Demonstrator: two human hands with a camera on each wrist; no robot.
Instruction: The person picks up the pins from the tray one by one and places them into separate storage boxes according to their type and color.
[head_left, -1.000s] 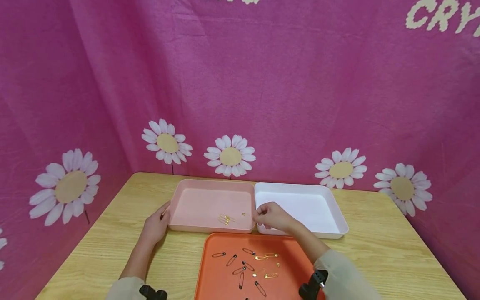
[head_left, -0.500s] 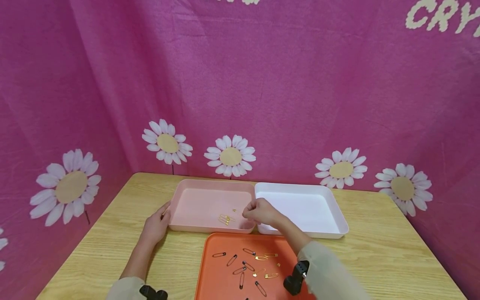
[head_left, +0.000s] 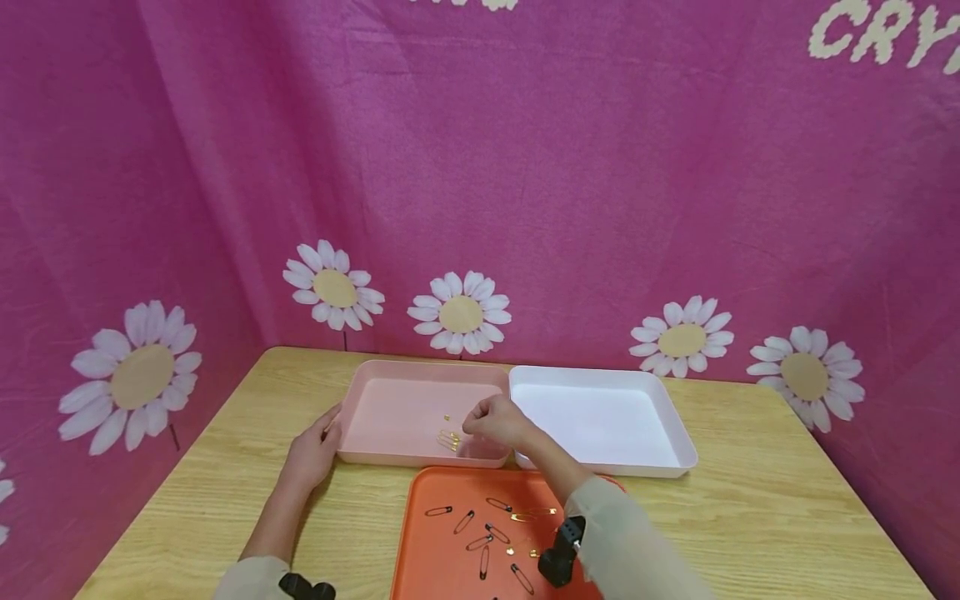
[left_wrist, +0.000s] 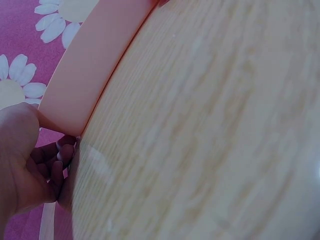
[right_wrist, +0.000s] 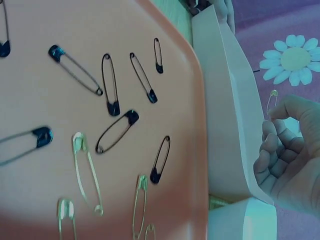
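My right hand [head_left: 497, 422] is over the right part of the pink tray [head_left: 390, 408]. In the right wrist view its thumb and forefinger pinch a gold safety pin [right_wrist: 273, 94], held upright with its cap on top. Below and left of that hand, several gold safety pins [head_left: 450, 440] lie in the pink tray. My left hand [head_left: 313, 450] grips the pink tray at its left front corner; in the left wrist view its fingers are curled by the corner. On the orange tray [head_left: 423, 567] lie black safety pins [head_left: 497, 533] and gold safety pins [right_wrist: 86, 172], all spread apart.
A white tray [head_left: 600, 417] stands against the pink tray's right side. The orange tray sits in front of both, near me. All stand on a wooden table [head_left: 757, 500], with a pink flowered cloth [head_left: 570, 183] hanging behind and at the sides.
My right hand has moved left from the seam between the two back trays to over the pink tray, carrying the gold safety pin. My left hand stays at the pink tray's corner.
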